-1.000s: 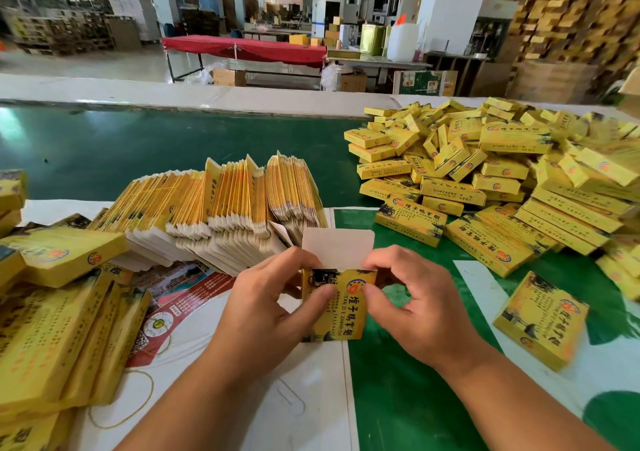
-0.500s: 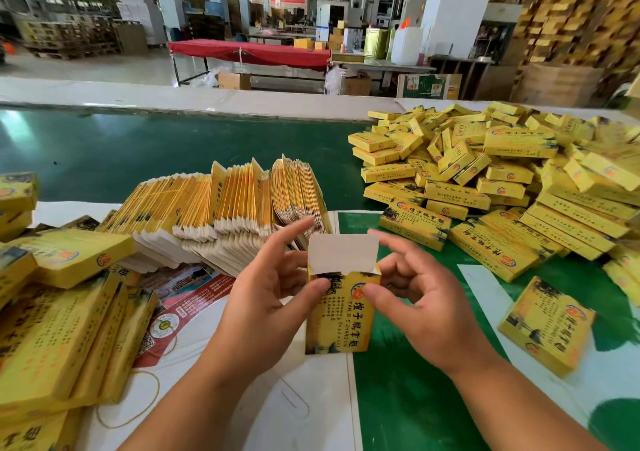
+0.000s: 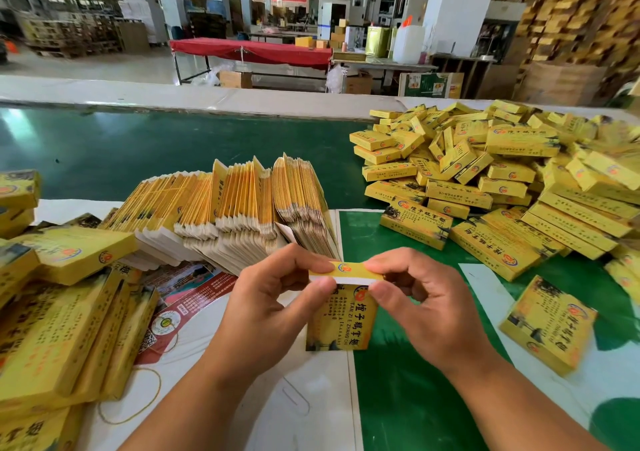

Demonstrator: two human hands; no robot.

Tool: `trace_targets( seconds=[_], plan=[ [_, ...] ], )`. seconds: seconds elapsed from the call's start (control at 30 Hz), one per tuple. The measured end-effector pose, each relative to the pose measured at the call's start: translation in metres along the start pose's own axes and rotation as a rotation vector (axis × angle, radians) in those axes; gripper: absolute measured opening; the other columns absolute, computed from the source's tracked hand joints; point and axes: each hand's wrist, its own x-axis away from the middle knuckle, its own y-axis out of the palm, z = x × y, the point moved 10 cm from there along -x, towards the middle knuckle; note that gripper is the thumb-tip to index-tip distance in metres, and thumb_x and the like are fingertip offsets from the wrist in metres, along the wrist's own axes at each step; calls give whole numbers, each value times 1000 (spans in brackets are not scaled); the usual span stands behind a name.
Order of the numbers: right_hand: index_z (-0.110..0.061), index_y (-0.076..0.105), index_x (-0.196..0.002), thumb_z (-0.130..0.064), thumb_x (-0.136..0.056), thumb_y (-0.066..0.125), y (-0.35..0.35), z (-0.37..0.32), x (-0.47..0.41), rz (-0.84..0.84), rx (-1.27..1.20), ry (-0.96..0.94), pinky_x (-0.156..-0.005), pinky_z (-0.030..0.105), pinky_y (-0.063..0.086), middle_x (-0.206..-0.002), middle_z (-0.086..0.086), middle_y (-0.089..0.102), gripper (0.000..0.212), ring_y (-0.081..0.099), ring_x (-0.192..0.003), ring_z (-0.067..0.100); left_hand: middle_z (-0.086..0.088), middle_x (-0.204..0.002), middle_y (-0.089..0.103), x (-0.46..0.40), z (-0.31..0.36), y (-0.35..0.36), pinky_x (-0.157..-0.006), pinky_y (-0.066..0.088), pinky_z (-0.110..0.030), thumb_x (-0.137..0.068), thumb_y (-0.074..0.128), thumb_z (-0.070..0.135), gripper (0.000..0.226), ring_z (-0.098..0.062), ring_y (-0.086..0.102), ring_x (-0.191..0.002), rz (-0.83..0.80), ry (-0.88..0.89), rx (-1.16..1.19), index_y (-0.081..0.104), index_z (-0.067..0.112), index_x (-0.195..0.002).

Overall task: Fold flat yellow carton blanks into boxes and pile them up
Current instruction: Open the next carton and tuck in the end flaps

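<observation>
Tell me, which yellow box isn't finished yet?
The box pinched between both hands, left hand and right hand. Its top flap is half folded, white edge showing; the boxes in the pile are closed.

Pretty clearly a factory packing floor, some kind of carton or packaging plant. It's a big open hall with white pillars [image 3: 457, 7], a concrete floor and a long green worktop [image 3: 138, 153] running across like a line. There's a huge pile of folded yellow boxes [image 3: 502, 180] on it, plus a thick row of flat blanks [image 3: 221, 208] stood on edge. Further back are a red-covered table [image 3: 252, 51], stacked wooden pallets [image 3: 571, 11], cardboard cartons [image 3: 235, 78] and machinery-looking cabinets [image 3: 412, 4].
</observation>
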Motion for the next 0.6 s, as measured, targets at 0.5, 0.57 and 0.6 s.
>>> trace_targets(
  seconds=[0.5,0.57,0.6],
  plan=[
    [-15,65,-82,-22,-85,72,-6,-11,9,240,147,-26,-53,12,50,-77,-10,68,10,65,-62,4,30,-107,56,18,-9,24,-76,44,-5,-63,70,68,80,11,53,-99,123,-108,-521,37,44,-132],
    [-17,64,-82,-26,-84,73,1,-11,10,224,116,-2,-55,13,51,-81,-12,70,12,68,-66,5,30,-110,50,20,-11,29,-74,39,-6,-55,64,72,90,8,48,-99,104,-120,-616,30,43,-133],
    [-19,64,-81,-30,-84,72,5,-10,10,208,93,19,-56,14,52,-83,-11,70,14,69,-68,6,29,-110,49,20,-12,28,-74,39,-8,-55,62,71,88,5,48,-98,110,-115,-648,31,42,-133]
  ],
)
